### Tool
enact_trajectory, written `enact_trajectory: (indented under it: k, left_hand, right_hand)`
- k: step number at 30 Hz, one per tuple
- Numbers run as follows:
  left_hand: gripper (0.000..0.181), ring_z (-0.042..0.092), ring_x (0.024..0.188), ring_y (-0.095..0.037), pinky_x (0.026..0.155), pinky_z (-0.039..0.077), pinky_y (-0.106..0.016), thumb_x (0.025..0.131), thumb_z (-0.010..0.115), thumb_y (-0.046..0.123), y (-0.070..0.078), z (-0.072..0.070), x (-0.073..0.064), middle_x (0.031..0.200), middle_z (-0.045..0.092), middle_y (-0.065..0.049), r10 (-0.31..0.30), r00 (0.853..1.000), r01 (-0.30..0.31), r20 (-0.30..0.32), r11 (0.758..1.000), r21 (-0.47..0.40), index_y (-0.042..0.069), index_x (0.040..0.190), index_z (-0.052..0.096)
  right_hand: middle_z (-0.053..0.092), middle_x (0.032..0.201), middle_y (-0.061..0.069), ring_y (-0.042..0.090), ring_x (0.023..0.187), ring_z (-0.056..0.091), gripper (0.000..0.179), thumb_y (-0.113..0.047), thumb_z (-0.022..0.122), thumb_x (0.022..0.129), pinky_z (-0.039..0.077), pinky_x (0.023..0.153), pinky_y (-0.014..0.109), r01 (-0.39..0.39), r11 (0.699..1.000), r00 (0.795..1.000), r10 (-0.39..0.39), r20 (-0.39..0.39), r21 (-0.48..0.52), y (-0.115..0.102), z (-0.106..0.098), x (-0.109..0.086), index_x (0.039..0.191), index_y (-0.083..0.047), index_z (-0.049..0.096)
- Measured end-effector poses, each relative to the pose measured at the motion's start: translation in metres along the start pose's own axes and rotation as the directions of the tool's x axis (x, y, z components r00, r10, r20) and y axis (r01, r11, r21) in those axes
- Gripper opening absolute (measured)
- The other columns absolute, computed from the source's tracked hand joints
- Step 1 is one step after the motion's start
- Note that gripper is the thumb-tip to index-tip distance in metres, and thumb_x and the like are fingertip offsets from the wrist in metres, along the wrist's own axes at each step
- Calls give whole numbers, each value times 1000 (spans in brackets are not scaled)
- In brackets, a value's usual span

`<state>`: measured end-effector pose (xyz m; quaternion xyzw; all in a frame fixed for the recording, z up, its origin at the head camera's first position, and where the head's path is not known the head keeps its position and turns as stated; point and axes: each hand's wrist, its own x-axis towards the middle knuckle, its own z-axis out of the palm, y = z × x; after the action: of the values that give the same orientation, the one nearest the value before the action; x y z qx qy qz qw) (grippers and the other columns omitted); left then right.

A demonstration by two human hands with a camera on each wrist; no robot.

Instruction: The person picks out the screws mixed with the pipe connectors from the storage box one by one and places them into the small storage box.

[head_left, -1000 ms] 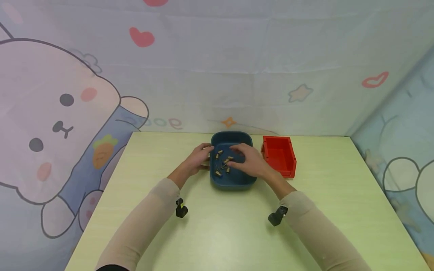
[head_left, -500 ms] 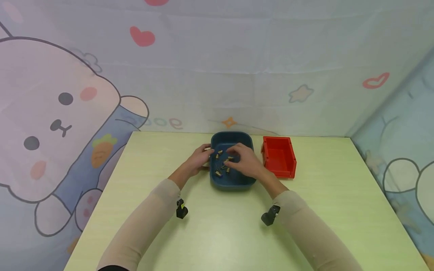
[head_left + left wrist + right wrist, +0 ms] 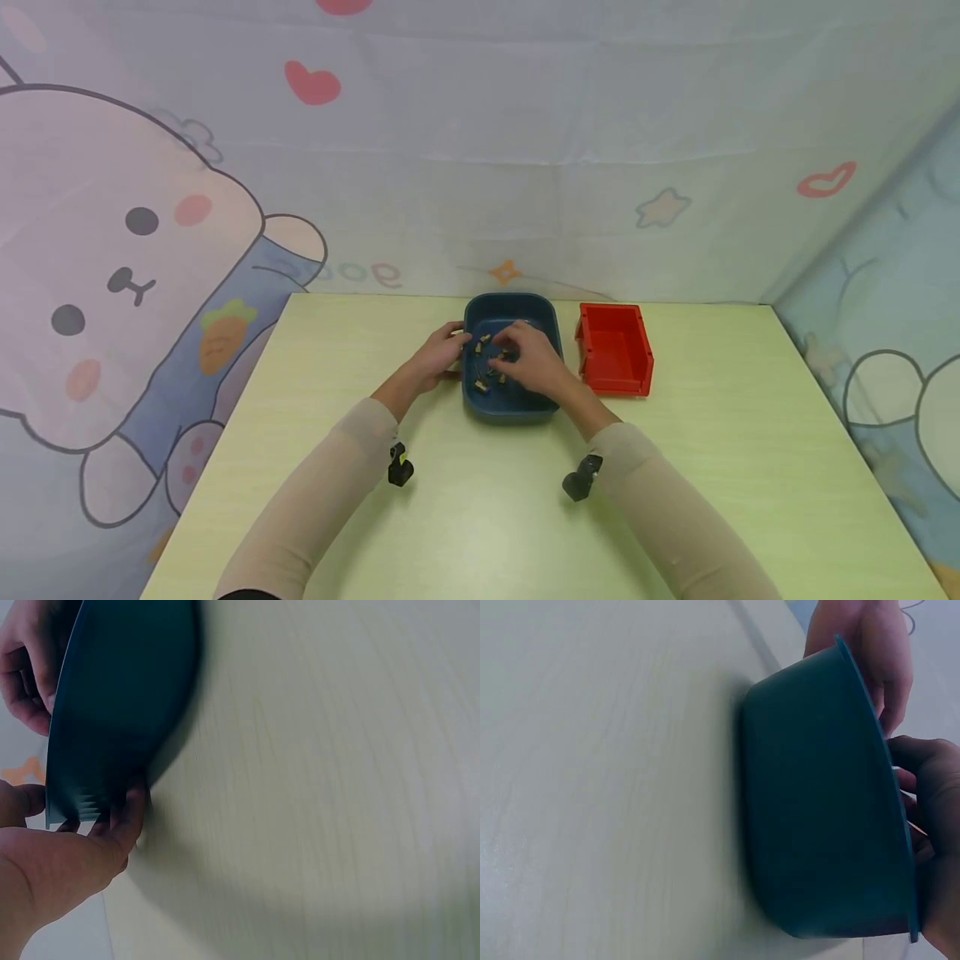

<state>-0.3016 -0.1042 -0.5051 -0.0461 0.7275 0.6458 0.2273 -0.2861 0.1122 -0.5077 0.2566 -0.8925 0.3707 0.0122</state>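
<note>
Tub [image 3: 510, 411] against left hand [image 3: 437, 358], below right [image 3: 529, 358]

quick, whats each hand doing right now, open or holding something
Left hand: holding the blue tub by its side wall.
Right hand: looks open, reaching inside the tub, by the small pieces.

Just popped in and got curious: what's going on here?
A person's left grip holds the side of a dark blue tub. Their right grip reaches into it, at some small brass-coloured pieces; whether it pinches one is hard to see. A red bin stands apart, right of the tub, on the table.
</note>
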Motion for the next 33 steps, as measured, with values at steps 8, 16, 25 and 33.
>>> enact_trajectory:
  k: [8, 16, 25, 33]
  left_hand:
    - [54, 52, 140, -37, 103, 57, -53, 115, 43, 25, -4, -9, 3, 162, 40, -18, 57, 997, -58, 61, 998, 15, 12, 166, 29]
    - [55, 49, 143, -38, 103, 57, -52, 116, 43, 25, -10, -15, 3, 161, 40, -20, 85, 991, -86, 106, 996, 12, 11, 166, 27]
    - [54, 50, 142, -39, 101, 59, -50, 116, 43, 25, -16, -16, 3, 158, 42, -21, 110, 991, -112, 78, 994, 18, 10, 166, 29]
    - [54, 53, 139, -38, 99, 60, -48, 115, 44, 26, -18, -15, 3, 156, 45, -21, 121, 990, -123, 73, 992, 14, 11, 165, 31]
  right_hand:
    - [67, 108, 11, 27, 101, 68, 27, -14, 83, 94, 61, 91, 40, -37, 998, 999, 39, 27, -49, -3, 5, 3, 113, 1, 74]
    - [67, 98, 7, 21, 90, 68, 17, -14, 84, 92, 61, 83, 34, -67, 995, 995, 73, 71, -76, -3, 10, 6, 101, -3, 74]
    - [66, 94, 5, 19, 85, 66, 15, -14, 85, 91, 59, 80, 35, -68, 992, 994, 77, 81, -111, 0, 16, 9, 96, -6, 74]
    - [67, 94, 5, 19, 86, 65, 13, -13, 85, 91, 60, 83, 37, -117, 987, 988, 128, 92, -114, 3, 15, 9, 95, -6, 75]
